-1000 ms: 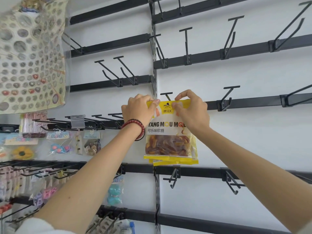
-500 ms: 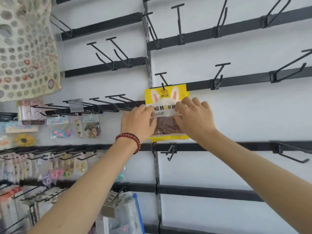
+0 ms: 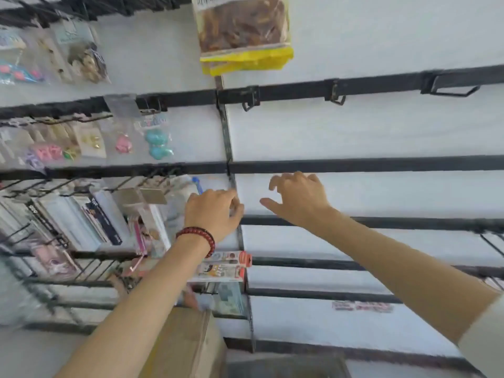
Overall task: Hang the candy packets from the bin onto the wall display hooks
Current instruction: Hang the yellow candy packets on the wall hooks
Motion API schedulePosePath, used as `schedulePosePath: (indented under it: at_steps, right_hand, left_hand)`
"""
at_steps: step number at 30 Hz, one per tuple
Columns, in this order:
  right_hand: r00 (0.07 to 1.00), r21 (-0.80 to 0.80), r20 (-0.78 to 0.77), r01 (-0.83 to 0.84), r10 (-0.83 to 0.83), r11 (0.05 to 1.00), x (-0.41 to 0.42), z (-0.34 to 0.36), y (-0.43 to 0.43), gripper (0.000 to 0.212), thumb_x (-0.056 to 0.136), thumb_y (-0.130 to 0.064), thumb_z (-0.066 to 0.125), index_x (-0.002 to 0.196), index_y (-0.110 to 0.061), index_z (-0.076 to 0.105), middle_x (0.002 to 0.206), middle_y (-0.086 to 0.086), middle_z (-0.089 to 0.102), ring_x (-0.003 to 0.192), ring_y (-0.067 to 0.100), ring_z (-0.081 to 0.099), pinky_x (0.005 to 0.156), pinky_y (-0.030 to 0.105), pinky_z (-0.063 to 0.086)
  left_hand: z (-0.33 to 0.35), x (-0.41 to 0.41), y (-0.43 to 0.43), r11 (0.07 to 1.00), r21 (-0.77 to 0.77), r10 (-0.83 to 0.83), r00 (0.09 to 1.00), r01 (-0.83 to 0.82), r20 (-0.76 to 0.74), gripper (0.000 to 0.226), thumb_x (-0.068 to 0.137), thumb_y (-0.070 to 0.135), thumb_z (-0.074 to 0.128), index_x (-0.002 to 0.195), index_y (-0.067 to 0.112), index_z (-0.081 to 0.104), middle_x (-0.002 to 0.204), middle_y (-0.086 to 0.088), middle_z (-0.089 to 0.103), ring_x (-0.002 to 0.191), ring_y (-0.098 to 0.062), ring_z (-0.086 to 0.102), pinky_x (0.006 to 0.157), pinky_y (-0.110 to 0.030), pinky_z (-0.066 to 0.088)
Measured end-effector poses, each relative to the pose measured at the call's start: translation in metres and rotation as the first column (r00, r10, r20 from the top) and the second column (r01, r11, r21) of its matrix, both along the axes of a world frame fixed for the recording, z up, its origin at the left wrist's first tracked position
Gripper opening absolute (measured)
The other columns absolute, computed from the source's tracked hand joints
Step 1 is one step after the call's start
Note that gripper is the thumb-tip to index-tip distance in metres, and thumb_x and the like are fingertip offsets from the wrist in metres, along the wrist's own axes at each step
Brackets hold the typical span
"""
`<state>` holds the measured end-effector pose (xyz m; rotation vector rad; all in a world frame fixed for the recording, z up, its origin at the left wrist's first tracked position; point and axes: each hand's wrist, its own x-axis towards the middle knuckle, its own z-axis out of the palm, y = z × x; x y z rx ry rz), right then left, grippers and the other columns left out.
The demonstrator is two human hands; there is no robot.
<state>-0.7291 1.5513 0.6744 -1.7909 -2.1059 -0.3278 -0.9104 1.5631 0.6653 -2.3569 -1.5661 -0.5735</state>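
- The left hand (image 3: 215,211) held nothing; its fingers (image 3: 236,204) were loosely curled, just in front of the upright (image 3: 227,137) of the wall rack. A red bracelet (image 3: 200,236) sat on that wrist.
- The right hand (image 3: 300,199) was empty too, its fingers (image 3: 275,182) apart and relaxed, thumb out to the left, before bare wall just under a rail (image 3: 368,165).
- One packet (image 3: 242,28) hung high above both hands, its long axis vertical and its yellow bottom edge just above the next rail up. Its top and hook were cut off by the frame.
- The grey shape at the bottom edge was probably the bin (image 3: 286,364), though it was blurred and no packets showed in it. It lay straight down from the fingers and closer to the person, between the two forearms, so the next reach looked to be downward and back. Neither hand seemed clearly nearer.
- A box (image 3: 188,342) stood just left of the bin, under the left forearm, and could crowd that arm on the way down.
- Loaded hooks with packs (image 3: 81,222) jutted out on the left; small cards (image 3: 226,264) hung beside the left wrist.
- Empty hooks (image 3: 249,100) stood on the rail below the hung packet, above the right hand.
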Motion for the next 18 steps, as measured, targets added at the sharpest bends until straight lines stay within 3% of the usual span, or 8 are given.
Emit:
schedulePosePath:
  at_steps: [6, 11, 18]
  right_hand:
    - [0.995, -0.345, 0.088, -0.014, 0.047, 0.939, 0.005, -0.133, -0.024, 0.045, 0.092, -0.056, 0.041, 0.121, -0.025, 0.053, 0.120, -0.004, 0.060, 0.114, 0.020, 0.051, 0.091, 0.035, 0.036]
    - [0.997, -0.606, 0.081, 0.043, 0.007, 0.795, 0.023, -0.243, -0.053, 0.043, 0.093, -0.054, 0.040, 0.123, -0.025, 0.053, 0.121, -0.003, 0.059, 0.115, 0.020, 0.051, 0.094, 0.035, 0.038]
    - [0.988, -0.732, 0.083, 0.149, -0.129, 0.664, 0.050, -0.399, -0.079, 0.037, 0.091, -0.052, 0.045, 0.114, -0.027, 0.060, 0.116, -0.003, 0.063, 0.115, 0.019, 0.051, 0.093, 0.035, 0.040]
  left_hand:
    - [-0.128, -0.006, -0.018, 0.932, -0.359, 0.033, 0.997, -0.053, -0.063, 0.020, 0.090, 0.035, 0.043, 0.095, 0.026, 0.061, 0.095, 0.006, 0.068, 0.091, -0.020, 0.063, 0.065, -0.027, 0.035]
    - [-0.243, -0.025, -0.049, 0.759, -0.644, 0.082, 0.995, -0.097, -0.054, 0.019, 0.092, 0.031, 0.044, 0.095, 0.025, 0.061, 0.093, 0.006, 0.067, 0.087, -0.019, 0.063, 0.067, -0.029, 0.045]
    - [-0.399, -0.031, -0.109, 0.633, -0.749, 0.054, 0.976, -0.197, -0.211, 0.023, 0.096, 0.030, 0.038, 0.100, 0.028, 0.061, 0.088, 0.005, 0.069, 0.069, -0.015, 0.054, 0.061, -0.024, 0.041]
